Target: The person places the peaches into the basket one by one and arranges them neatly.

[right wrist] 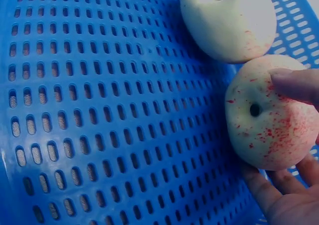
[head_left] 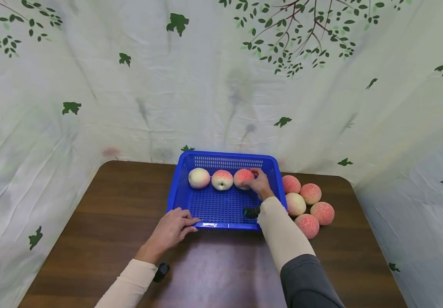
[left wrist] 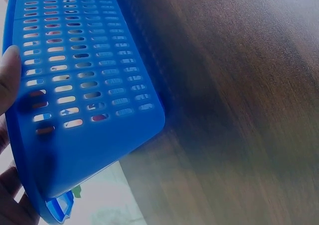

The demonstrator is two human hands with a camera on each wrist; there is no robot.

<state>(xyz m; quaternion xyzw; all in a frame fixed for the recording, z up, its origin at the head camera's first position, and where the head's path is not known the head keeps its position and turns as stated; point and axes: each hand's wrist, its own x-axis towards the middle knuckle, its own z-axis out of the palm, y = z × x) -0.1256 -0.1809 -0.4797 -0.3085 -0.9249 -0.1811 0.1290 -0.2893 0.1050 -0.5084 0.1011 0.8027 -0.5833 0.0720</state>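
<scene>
A blue plastic basket [head_left: 214, 209] with slotted walls stands at the back of the table. Inside, along its far side, lie a pale peach [head_left: 199, 178], a pink-and-cream peach [head_left: 222, 180] and a redder peach [head_left: 243, 179]. My right hand [head_left: 259, 183] grips the redder one, thumb on one side and fingers curled round the other, as the right wrist view shows on that peach [right wrist: 271, 130]. At the basket's front left corner, my left hand [head_left: 172, 227] holds the rim. Its thumb [left wrist: 9, 78] presses the outer wall, with the other fingers over the edge.
Several more peaches [head_left: 311, 193] lie on the brown table [head_left: 129, 205], close to the basket's right side. Behind the table hangs a pale cloth [head_left: 206, 107] printed with green leaves. My right forearm [head_left: 287, 235] crosses the basket's front right corner.
</scene>
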